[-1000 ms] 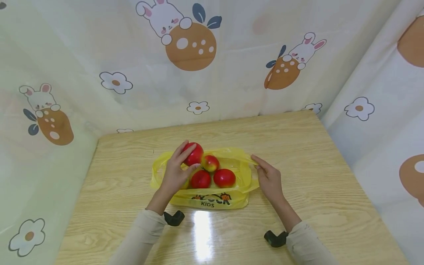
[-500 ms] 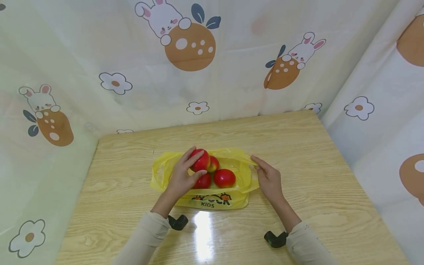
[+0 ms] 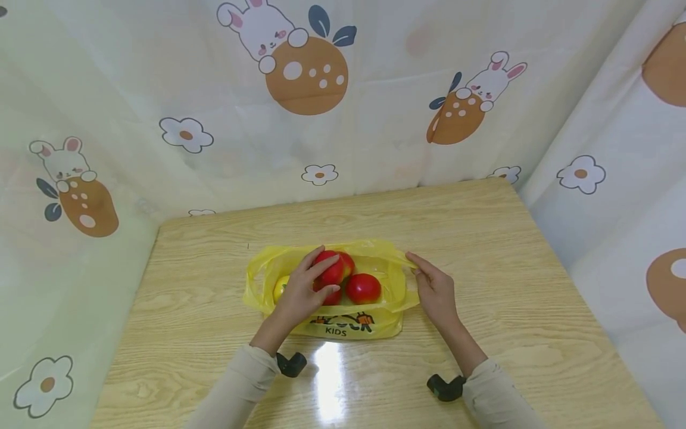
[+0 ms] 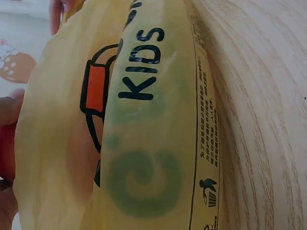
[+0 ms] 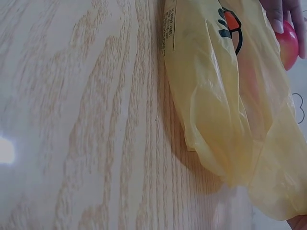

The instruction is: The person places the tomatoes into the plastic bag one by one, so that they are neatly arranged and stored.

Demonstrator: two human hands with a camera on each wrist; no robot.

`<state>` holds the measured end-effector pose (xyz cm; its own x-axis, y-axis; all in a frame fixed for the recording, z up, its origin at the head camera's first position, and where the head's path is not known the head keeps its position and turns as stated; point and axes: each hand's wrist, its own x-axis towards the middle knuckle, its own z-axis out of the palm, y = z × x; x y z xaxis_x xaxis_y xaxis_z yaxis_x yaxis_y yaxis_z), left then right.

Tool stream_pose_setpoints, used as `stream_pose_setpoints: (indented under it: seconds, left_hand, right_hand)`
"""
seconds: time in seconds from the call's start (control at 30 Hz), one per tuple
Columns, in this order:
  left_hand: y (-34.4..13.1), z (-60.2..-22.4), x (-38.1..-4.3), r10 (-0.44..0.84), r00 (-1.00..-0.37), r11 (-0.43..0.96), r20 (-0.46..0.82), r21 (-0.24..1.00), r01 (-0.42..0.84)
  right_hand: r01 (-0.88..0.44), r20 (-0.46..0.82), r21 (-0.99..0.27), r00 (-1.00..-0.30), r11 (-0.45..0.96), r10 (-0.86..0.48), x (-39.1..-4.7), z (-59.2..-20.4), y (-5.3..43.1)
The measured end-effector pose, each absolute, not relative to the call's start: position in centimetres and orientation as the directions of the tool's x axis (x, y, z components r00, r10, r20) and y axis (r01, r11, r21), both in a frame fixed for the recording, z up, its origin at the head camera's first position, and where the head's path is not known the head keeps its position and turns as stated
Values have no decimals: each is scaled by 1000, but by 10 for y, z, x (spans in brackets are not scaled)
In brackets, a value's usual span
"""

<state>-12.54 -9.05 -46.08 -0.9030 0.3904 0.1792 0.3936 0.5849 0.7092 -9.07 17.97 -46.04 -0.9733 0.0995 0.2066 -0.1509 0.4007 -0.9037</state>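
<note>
A yellow plastic bag [image 3: 375, 326] lies on the table with its mouth spread wide. My left hand [image 3: 298, 295] grips a red apple [image 3: 331, 273] inside the bag's opening, thumb in front and fingers over the top. That apple [image 5: 289, 48] also shows in the right wrist view, between the fingers and above the bag's edge. My right hand [image 3: 436, 293] pinches the bag's right handle. Inside the bag sit another red apple [image 3: 364, 289], a red one [image 3: 330, 296] partly behind my left thumb, and one at the back mostly covered. A yellow fruit [image 3: 280, 288] shows left of my hand.
The wooden table [image 3: 509, 286] extends around the bag on all sides. A printed curtain [image 3: 375, 137] hangs along its back and sides. Black wrist mounts [image 3: 446, 387] stick out from both wrists.
My left hand has carried the red apple rightward and lower into the bag, over the other apples. The yellow fruit has come into view on the left. My right hand has stayed put.
</note>
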Motion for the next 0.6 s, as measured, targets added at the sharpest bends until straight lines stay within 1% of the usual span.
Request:
stream_pose_setpoints:
  seconds: [0.1,0.23,0.33,0.47,0.6]
  left_hand:
    - [-91,-461,-125,404,-900,608,164,687,398]
    - [-93,-467,-125,456,-885,667,95,621,410]
    - [-96,-472,-125,483,-874,693,50,588,417]
    - [-97,-474,-126,479,-876,690,50,596,411]
    - [-97,-469,-127,445,-894,678,46,635,370]
  right_hand:
    - [-157,213,-906,-971,394,104,-95,-475,183]
    - [-158,221,-901,-969,403,114,-104,-499,189]
    - [-164,232,-894,-966,418,118,-106,-504,189]
    - [-171,239,-893,-964,416,116,-106,-504,189]
    - [-142,212,-890,-970,433,118,-105,-501,188]
